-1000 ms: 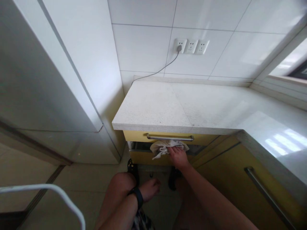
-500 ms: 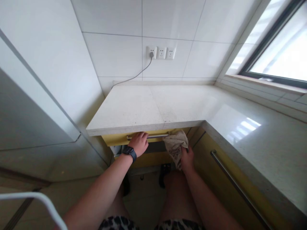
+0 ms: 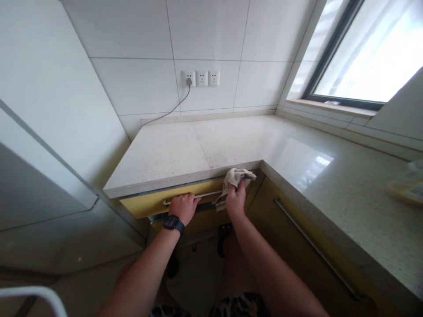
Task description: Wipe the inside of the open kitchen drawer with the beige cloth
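My left hand [image 3: 183, 208], with a dark watch [image 3: 172, 222] on its wrist, is closed around the metal handle [image 3: 208, 194] of a yellow drawer [image 3: 142, 204]. The drawer front sits just under the white countertop and stands slightly out from it. My right hand [image 3: 236, 199] grips a crumpled beige cloth [image 3: 233, 177] at the right end of that handle. The cloth reaches up to the underside of the counter edge and hides the drawer's right corner.
The pale countertop [image 3: 158, 154] bends to the right along the window. A yellow cabinet door with a long bar handle [image 3: 317, 248] flanks my right arm. A container [image 3: 408, 189] stands at the far right. A cord runs from the wall sockets [image 3: 201, 78].
My right hand has raised the cloth towards the drawer's upper right corner. The drawer front appears further out from the counter. My left hand stays on the handle, and the view has shifted right.
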Action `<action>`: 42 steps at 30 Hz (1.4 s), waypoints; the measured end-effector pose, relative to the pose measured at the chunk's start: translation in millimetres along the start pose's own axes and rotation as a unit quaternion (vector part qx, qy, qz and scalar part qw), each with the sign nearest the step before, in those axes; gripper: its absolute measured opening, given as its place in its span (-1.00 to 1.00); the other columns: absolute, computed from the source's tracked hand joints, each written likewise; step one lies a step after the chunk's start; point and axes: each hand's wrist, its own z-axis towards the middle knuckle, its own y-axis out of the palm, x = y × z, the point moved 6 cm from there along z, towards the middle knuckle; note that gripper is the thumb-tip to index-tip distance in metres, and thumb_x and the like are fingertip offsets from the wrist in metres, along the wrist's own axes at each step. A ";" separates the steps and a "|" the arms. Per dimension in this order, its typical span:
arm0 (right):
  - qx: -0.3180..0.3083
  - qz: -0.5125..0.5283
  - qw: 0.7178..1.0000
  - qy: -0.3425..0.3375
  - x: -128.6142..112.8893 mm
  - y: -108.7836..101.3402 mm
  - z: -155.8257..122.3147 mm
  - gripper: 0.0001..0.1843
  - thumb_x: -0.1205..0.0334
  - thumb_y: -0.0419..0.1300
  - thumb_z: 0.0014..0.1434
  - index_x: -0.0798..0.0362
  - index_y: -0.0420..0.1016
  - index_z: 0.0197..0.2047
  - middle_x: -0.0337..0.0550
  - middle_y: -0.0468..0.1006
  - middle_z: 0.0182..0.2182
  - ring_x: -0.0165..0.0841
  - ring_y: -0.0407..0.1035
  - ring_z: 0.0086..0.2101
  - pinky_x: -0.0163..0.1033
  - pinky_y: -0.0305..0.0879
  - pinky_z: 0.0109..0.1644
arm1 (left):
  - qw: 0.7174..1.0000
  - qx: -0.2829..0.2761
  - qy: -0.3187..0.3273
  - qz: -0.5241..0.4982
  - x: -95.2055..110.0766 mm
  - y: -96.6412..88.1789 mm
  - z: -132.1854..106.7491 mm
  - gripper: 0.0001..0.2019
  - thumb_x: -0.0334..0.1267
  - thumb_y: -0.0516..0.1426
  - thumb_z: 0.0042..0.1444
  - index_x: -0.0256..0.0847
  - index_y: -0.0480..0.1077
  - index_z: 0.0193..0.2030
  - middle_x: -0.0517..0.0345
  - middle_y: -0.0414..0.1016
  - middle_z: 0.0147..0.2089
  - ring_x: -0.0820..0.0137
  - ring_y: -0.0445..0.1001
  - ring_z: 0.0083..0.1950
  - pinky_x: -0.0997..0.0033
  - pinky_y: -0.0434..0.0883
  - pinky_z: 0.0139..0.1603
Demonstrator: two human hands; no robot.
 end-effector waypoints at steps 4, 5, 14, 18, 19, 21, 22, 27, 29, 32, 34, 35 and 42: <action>-0.237 -0.094 0.944 -0.208 -49.6 45.8 -38.1 -0.73 0.27 0.10 0.19 0.03 0.47 -0.05 0.00 0.55 -0.13 -0.16 0.36 -0.06 -0.10 0.25 0.07 | 1.000 -0.010 -0.001 -0.008 -0.6 2.6 -2.7 -0.68 -0.12 -0.02 0.34 -0.23 0.49 -0.18 -0.07 0.58 -0.21 0.18 0.53 -0.19 0.24 0.33 -0.15; -0.283 -0.110 0.917 -0.260 -56.5 50.4 -46.8 -0.72 0.29 0.13 0.16 0.01 0.48 -0.05 -0.02 0.56 -0.11 -0.16 0.36 -0.05 -0.11 0.23 0.09 | 1.000 -0.013 -0.001 -0.010 -0.8 3.2 -3.6 -0.72 -0.16 0.01 0.32 -0.22 0.50 -0.18 -0.07 0.59 -0.20 0.18 0.53 -0.18 0.24 0.33 -0.14; -0.184 -0.230 0.918 -0.266 11.5 -13.7 -9.7 -0.76 0.36 0.07 0.14 0.11 0.49 -0.15 0.05 0.56 -0.21 -0.12 0.38 -0.15 -0.06 0.27 -0.02 | 0.999 -0.001 0.022 -0.025 1.2 -9.7 -18.3 -0.66 -0.11 -0.10 0.40 -0.17 0.44 -0.17 0.04 0.55 -0.20 0.24 0.48 -0.13 0.25 0.28 -0.11; -0.146 -0.220 0.936 -0.235 26.9 -22.5 -15.5 -0.74 0.36 0.01 0.19 0.11 0.47 -0.13 0.06 0.53 -0.23 -0.13 0.38 -0.15 -0.07 0.32 -0.07 | 0.999 0.010 0.022 -0.023 -3.8 -14.6 -26.6 -0.73 -0.21 -0.10 0.40 -0.14 0.41 -0.08 0.07 0.54 -0.13 0.24 0.44 -0.06 0.22 0.25 -0.04; -0.141 -0.217 0.938 -0.232 23.8 -20.6 -19.7 -0.72 0.36 0.00 0.20 0.10 0.47 -0.09 0.06 0.53 -0.18 -0.12 0.38 -0.11 -0.07 0.32 -0.04 | 0.999 0.012 0.021 -0.022 -5.8 -15.4 -29.6 -0.74 -0.22 -0.10 0.39 -0.13 0.40 -0.06 0.07 0.53 -0.12 0.24 0.43 -0.05 0.20 0.24 -0.03; -0.132 -0.221 0.940 -0.225 12.6 -15.5 -26.8 -0.70 0.36 0.00 0.22 0.09 0.46 -0.04 0.08 0.52 -0.13 -0.11 0.36 -0.06 -0.05 0.29 0.03 | 1.000 0.018 0.012 -0.016 -11.1 -17.3 -36.4 -0.74 -0.24 -0.10 0.39 -0.13 0.39 -0.04 0.05 0.52 -0.10 0.22 0.41 -0.04 0.17 0.23 0.00; -0.130 -0.229 0.939 -0.221 5.6 -12.8 -29.5 -0.71 0.36 0.01 0.22 0.08 0.46 -0.04 0.08 0.52 -0.14 -0.10 0.35 -0.06 -0.04 0.28 0.04 | 1.000 0.022 0.006 -0.012 -14.1 -18.4 -39.9 -0.75 -0.25 -0.10 0.38 -0.14 0.39 -0.04 0.04 0.51 -0.09 0.20 0.40 -0.03 0.16 0.23 0.01; -0.184 -0.267 0.917 -0.233 -36.6 7.9 -47.1 -0.74 0.37 0.07 0.17 0.08 0.50 -0.09 0.06 0.55 -0.15 -0.08 0.36 -0.10 -0.02 0.22 0.04 | 0.999 0.042 0.003 0.014 -22.7 -19.8 -51.9 -0.76 -0.30 -0.02 0.30 -0.16 0.38 0.02 0.00 0.48 -0.06 0.19 0.37 0.00 0.15 0.24 0.10; -0.239 -0.244 0.902 -0.264 -56.9 25.7 -63.1 -0.69 0.36 0.09 0.17 0.07 0.50 -0.03 0.04 0.56 -0.10 -0.09 0.36 -0.07 -0.04 0.19 0.06 | 0.999 0.036 -0.001 0.024 -24.5 -15.6 -53.3 -0.76 -0.29 0.02 0.26 -0.19 0.41 0.00 -0.03 0.49 -0.06 0.15 0.37 0.01 0.12 0.24 0.12; -0.323 -0.183 0.875 -0.309 -83.8 55.7 -88.4 -0.61 0.33 0.11 0.17 0.00 0.46 0.08 -0.04 0.56 -0.04 -0.16 0.36 -0.05 -0.10 0.18 0.08 | 0.999 0.025 0.004 0.034 -25.1 -7.5 -54.5 -0.74 -0.28 0.07 0.20 -0.23 0.47 -0.02 -0.10 0.51 -0.02 0.08 0.38 0.07 0.07 0.20 0.20; -0.351 -0.158 0.866 -0.319 -91.3 67.6 -95.4 -0.62 0.27 0.13 0.19 -0.02 0.44 0.09 -0.07 0.57 -0.05 -0.18 0.37 -0.06 -0.13 0.19 0.06 | 0.999 0.022 0.012 0.033 -24.0 -4.1 -55.5 -0.72 -0.29 0.08 0.18 -0.23 0.49 -0.01 -0.11 0.51 0.04 0.06 0.36 0.13 0.06 0.16 0.26; -0.354 -0.155 0.865 -0.322 -90.9 69.1 -95.0 -0.63 0.22 0.15 0.20 -0.02 0.44 0.08 -0.07 0.57 -0.06 -0.17 0.36 -0.06 -0.12 0.19 0.05 | 0.999 0.021 0.012 0.033 -23.6 -3.6 -56.1 -0.72 -0.29 0.09 0.18 -0.23 0.49 -0.01 -0.11 0.51 0.05 0.05 0.36 0.13 0.05 0.15 0.27; -0.178 -0.142 0.948 -0.222 -20.5 2.1 -32.8 -0.53 0.08 0.38 -0.07 0.01 0.44 -0.08 -0.01 0.46 -0.09 -0.07 0.29 -0.05 0.00 0.22 0.11 | 0.998 0.048 -0.016 0.037 -16.0 -16.0 -60.0 -0.76 -0.28 0.03 0.22 -0.19 0.39 0.00 -0.05 0.45 -0.06 0.13 0.34 0.02 0.11 0.24 0.11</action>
